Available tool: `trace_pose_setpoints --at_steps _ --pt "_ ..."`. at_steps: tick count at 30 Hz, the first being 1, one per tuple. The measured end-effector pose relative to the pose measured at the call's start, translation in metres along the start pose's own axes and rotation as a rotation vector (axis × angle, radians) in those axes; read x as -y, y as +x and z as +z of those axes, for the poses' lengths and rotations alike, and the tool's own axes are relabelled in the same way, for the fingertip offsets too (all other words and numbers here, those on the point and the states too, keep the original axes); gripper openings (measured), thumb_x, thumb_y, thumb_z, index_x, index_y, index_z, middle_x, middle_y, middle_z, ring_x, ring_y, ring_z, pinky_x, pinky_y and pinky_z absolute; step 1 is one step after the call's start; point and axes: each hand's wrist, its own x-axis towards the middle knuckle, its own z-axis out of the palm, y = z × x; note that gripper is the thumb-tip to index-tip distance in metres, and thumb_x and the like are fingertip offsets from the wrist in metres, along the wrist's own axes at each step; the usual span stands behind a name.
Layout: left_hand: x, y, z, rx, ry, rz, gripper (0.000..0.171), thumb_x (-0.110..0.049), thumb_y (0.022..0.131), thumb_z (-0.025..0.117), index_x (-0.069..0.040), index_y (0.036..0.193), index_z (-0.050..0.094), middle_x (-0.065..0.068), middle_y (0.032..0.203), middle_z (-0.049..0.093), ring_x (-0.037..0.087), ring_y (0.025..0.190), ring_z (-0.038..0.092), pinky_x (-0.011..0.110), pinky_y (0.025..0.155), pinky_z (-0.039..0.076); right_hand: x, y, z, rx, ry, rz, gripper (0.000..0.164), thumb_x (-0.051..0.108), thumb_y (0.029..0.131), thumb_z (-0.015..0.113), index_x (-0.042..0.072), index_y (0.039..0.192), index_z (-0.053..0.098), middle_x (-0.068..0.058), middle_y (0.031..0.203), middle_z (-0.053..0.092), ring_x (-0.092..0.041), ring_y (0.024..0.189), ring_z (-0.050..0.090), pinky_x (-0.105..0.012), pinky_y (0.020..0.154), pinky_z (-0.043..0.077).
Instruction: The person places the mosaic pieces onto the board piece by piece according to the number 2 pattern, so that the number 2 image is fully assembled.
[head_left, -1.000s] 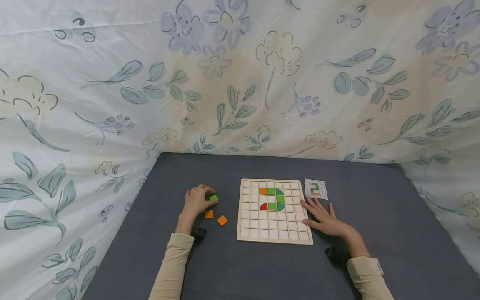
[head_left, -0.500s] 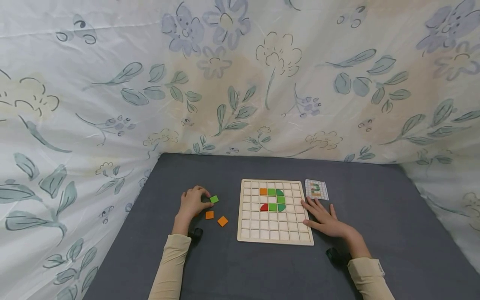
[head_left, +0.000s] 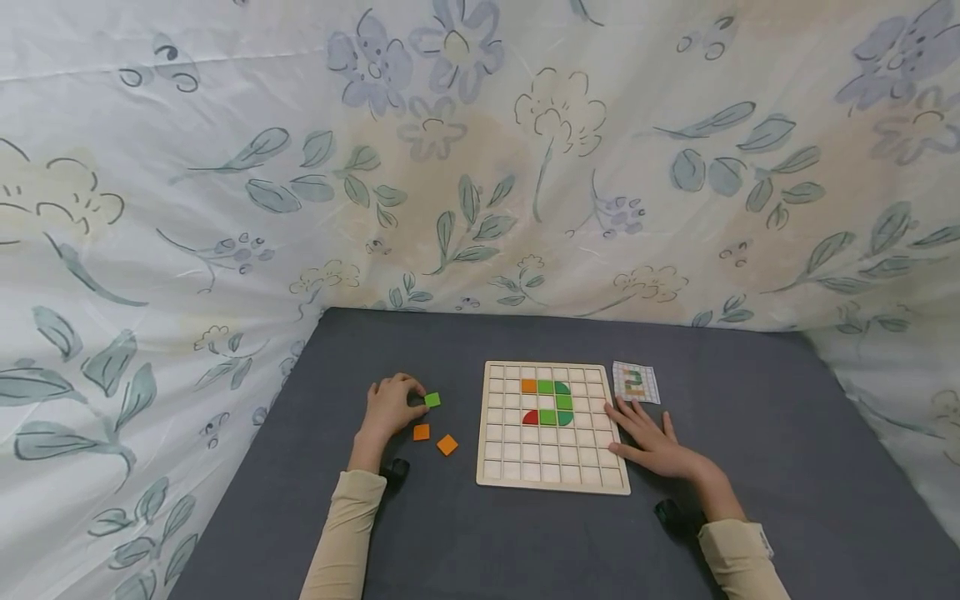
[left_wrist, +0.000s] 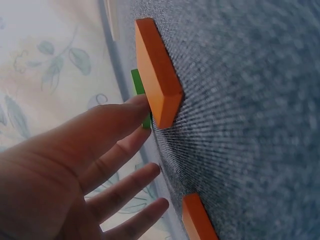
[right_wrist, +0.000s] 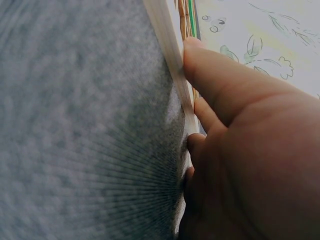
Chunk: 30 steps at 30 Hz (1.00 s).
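Observation:
At the left of the head view, my left hand (head_left: 390, 408) pinches at a small green square tile (head_left: 432, 400) with thumb and index finger. In the left wrist view the thumb partly covers the green tile (left_wrist: 137, 82), and the other fingers spread apart. Close by lie two orange square tiles (head_left: 422, 432). My right hand (head_left: 656, 442) rests with spread fingers along the right edge of a wooden grid board (head_left: 525, 467), its fingertips on the rim. Orange, green and red pieces (head_left: 530, 417) form a curved figure in the board's squares.
A small printed pattern card (head_left: 636, 382) lies just beyond the board's upper right corner. Dark grey cloth (head_left: 480, 542) covers the table, and a floral curtain (head_left: 480, 167) hangs behind it and along the sides.
The left hand drew slightly back from the green tile and came forward to it again; the tile has turned and shifted a little right. The right hand has stayed on the board's edge.

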Motion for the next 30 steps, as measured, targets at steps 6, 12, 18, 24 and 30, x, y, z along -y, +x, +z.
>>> trace_pose_setpoints --at_steps 6,12,18,24,30 --pt "-0.003 0.000 -0.001 -0.010 0.007 0.026 0.022 -0.028 0.079 0.073 -0.017 0.098 0.069 0.009 0.122 0.056 0.038 0.118 0.045 0.068 0.105 0.018 -0.005 -0.001 0.003 -0.022 0.021 -0.045 0.067 0.033 0.094 0.051 0.012 0.149 0.019 -0.022 0.153 0.004 -0.035 0.141 -0.011 -0.068 0.096 -0.023" --pt "-0.005 0.000 0.001 -0.033 0.018 0.080 0.022 -0.030 0.078 0.074 -0.020 0.097 0.070 0.008 0.123 0.056 0.035 0.119 0.046 0.068 0.104 0.018 -0.002 -0.001 0.001 -0.011 0.022 -0.030 0.067 0.034 0.095 0.051 0.013 0.149 0.018 -0.021 0.154 0.003 -0.037 0.140 -0.010 -0.067 0.097 -0.024" --pt "-0.006 0.002 0.005 -0.042 0.029 0.109 0.021 -0.032 0.078 0.074 -0.023 0.097 0.070 0.006 0.124 0.056 0.034 0.120 0.045 0.067 0.105 0.018 -0.001 -0.002 0.001 -0.028 0.039 -0.072 0.066 0.029 0.095 0.052 0.011 0.149 0.019 -0.022 0.153 0.004 -0.038 0.140 -0.010 -0.069 0.095 -0.023" --pt "-0.011 0.003 0.008 -0.026 0.044 0.132 0.022 -0.034 0.078 0.074 -0.024 0.098 0.069 0.005 0.125 0.056 0.033 0.121 0.045 0.065 0.107 0.017 0.004 -0.002 -0.001 -0.018 0.017 -0.029 0.067 0.031 0.094 0.053 0.009 0.148 0.020 -0.024 0.153 0.005 -0.044 0.139 -0.006 -0.069 0.097 -0.021" --pt "-0.020 0.002 0.012 -0.036 0.048 0.174 0.023 -0.033 0.078 0.075 -0.023 0.098 0.069 0.005 0.123 0.057 0.033 0.120 0.045 0.064 0.106 0.020 0.006 -0.001 -0.002 -0.002 -0.005 0.010 0.068 0.032 0.093 0.054 0.008 0.148 0.021 -0.024 0.153 0.006 -0.047 0.138 -0.004 -0.070 0.098 -0.018"
